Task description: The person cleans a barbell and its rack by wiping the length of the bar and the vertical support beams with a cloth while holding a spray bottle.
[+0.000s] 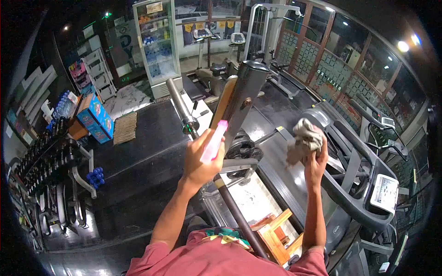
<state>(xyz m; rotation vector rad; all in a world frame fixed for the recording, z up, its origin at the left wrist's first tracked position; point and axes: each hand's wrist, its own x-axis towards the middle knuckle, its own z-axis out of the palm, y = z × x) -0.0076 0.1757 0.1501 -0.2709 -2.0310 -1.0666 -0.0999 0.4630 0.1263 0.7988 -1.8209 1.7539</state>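
My left hand (201, 155) is closed around a pink and clear bottle (213, 142), which tilts up to the right. Just beyond it a dark upright post (244, 99) rises, with a metal bar sleeve (181, 103) to its left. In my right hand (316, 161), raised at the right, is a crumpled grey cloth (305, 140), held by the fingers above the treadmill side. The two hands are well apart.
A treadmill (357, 184) with a white console stands at the right. Black weight plates (241, 147) hang behind the bench frame. A wooden stool (276, 237) is low in front. Dumbbells (55, 156) line the left, near a blue box (95, 117); a glass-door fridge (159, 43) stands behind.
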